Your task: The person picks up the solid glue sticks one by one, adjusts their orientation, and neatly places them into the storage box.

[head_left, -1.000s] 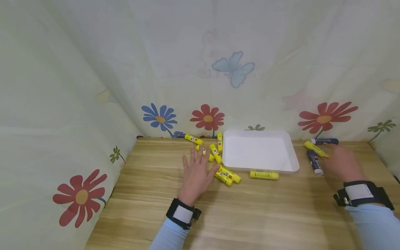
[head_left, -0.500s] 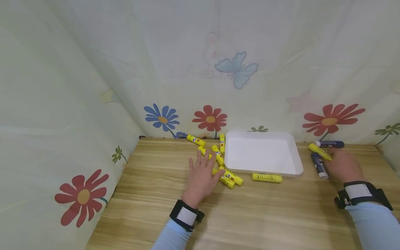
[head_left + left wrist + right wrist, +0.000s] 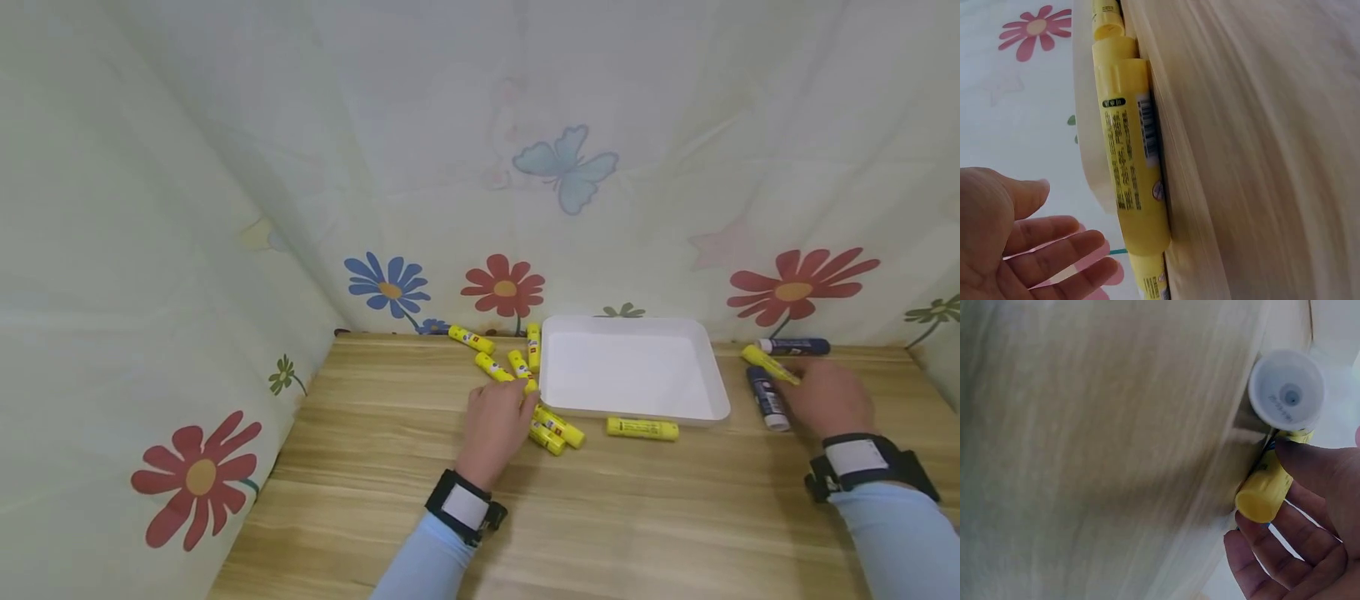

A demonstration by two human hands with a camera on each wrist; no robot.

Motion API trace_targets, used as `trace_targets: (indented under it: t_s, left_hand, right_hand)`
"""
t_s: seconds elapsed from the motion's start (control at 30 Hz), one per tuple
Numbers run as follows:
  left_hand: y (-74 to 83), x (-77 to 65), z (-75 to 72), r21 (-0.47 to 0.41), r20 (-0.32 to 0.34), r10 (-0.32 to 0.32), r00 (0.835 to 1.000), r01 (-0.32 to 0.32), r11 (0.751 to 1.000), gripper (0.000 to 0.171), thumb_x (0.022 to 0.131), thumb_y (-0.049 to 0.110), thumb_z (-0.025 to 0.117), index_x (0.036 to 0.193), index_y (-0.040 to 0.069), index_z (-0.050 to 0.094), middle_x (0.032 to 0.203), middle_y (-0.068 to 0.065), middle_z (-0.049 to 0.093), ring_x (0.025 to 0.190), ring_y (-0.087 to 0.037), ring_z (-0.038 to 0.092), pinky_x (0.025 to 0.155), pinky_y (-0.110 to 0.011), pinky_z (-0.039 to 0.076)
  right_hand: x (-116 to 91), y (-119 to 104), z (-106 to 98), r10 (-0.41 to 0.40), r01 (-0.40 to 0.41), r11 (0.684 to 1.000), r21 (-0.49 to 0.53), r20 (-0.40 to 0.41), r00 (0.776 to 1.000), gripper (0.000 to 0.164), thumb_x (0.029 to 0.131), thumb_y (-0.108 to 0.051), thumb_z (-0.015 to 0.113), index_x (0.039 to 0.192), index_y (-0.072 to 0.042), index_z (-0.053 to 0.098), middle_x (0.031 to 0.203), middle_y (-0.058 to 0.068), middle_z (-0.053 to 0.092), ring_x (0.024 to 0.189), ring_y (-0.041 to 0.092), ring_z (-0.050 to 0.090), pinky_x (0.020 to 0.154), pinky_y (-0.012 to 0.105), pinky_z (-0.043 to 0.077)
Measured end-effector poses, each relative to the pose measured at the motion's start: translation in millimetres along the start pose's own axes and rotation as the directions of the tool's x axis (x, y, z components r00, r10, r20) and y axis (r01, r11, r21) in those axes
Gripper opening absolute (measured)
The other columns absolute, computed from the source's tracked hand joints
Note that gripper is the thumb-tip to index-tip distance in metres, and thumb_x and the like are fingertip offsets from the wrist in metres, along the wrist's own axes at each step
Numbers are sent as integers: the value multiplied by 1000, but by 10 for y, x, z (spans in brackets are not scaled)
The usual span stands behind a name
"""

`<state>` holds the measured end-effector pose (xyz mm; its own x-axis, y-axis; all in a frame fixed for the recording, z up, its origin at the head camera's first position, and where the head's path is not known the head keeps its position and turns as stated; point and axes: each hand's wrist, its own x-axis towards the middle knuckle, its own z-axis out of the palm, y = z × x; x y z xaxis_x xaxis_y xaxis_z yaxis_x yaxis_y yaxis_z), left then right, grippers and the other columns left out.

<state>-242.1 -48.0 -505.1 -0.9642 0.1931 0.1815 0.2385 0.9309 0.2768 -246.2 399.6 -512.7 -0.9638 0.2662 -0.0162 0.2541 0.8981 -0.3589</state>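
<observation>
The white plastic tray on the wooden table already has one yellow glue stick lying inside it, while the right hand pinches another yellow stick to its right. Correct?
Not quite. The white plastic tray is empty in the head view; the nearest yellow glue stick lies on the wooden table just in front of it. The right hand does pinch a yellow stick, as the right wrist view shows.

The right wrist view lay close over the blurred wooden tabletop, which filled most of the frame. At about four o'clock, the right hand pinched a yellow glue stick, thumb on top and fingers curled beneath its round end. Just above it, at two o'clock, the white end of a second stick faced the camera.
</observation>
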Motion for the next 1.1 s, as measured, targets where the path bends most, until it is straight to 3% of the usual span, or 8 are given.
trace_targets:
  t_s: [0.13, 0.3, 0.5, 0.67, 0.8, 0.9, 1.03, 1.1]
  left_hand:
    - [54, 44, 30, -25, -28, -32, 999, 32, 999, 27, 101, 43, 58, 86, 23, 69, 54, 10, 46, 57, -10, 48, 83, -40, 48]
    - [92, 53, 85, -22, -37, -59, 998, 58, 998, 29, 99, 44, 60, 92, 20, 75, 50, 10, 47, 57, -9, 49, 86, -42, 49]
    - [108, 51, 143, -8, -40, -83, 996, 83, 997, 29, 98, 45, 63, 95, 21, 78, 48, 11, 47, 59, -9, 50, 94, -46, 48]
    - [126, 64, 152, 3, -35, -104, 994, 104, 995, 30, 98, 46, 62, 91, 21, 77, 48, 10, 48, 59, -9, 50, 97, -48, 47]
    - [152, 92, 132, 8, -33, -116, 993, 116, 993, 29, 98, 44, 63, 91, 21, 77, 50, 9, 49, 61, -11, 52, 98, -49, 46]
    - [174, 119, 119, 5, -22, -128, 991, 129, 992, 27, 97, 44, 64, 92, 21, 78, 51, 9, 50, 63, -12, 53, 99, -50, 45]
    - [194, 150, 115, 10, -19, -131, 991, 131, 991, 27, 97, 43, 65, 92, 21, 78, 51, 9, 51, 66, -13, 55, 99, -50, 45]
    - [197, 163, 118, 18, -26, -128, 991, 128, 992, 27, 97, 43, 65, 91, 21, 79, 52, 8, 51, 67, -14, 56, 98, -49, 46]
  right_hand:
    - [-12, -7, -8, -16, 16, 1000, -7, -22, 1000, 41, 93, -14, 66, 120, 16, 59, 103, 38, 62, 85, 49, 57, 69, 56, 45]
    - [-27, 74, -20, -33, 33, 999, -10, -10, 999, 33, 91, -10, 66, 109, 17, 62, 88, 32, 64, 75, 42, 57, 63, 49, 42]
    - [-124, 59, -151, -39, 39, 999, 14, 17, 999, 42, 91, -9, 61, 122, 19, 55, 99, 37, 62, 79, 42, 57, 61, 46, 42]
    - [-234, -252, -261, -100, 99, 991, 93, 3, 995, 48, 98, -16, 61, 132, 16, 51, 116, 40, 57, 90, 46, 55, 67, 49, 47]
    - [-320, -565, -358, -171, 163, 967, 198, 23, 985, 53, 102, -26, 60, 137, 11, 50, 123, 38, 56, 98, 46, 57, 65, 38, 51]
    - [-382, -759, -427, -203, 179, 947, 268, 63, 977, 60, 103, -37, 55, 142, 9, 47, 129, 37, 55, 108, 49, 57, 72, 46, 57]
    - [-428, -943, -444, -223, 166, 925, 341, 137, 965, 70, 103, -46, 51, 146, 8, 42, 136, 36, 53, 119, 51, 53, 91, 60, 53]
    - [-434, -1010, -421, -222, 148, 918, 369, 168, 960, 73, 102, -50, 50, 146, 8, 42, 136, 35, 53, 120, 49, 55, 88, 56, 55]
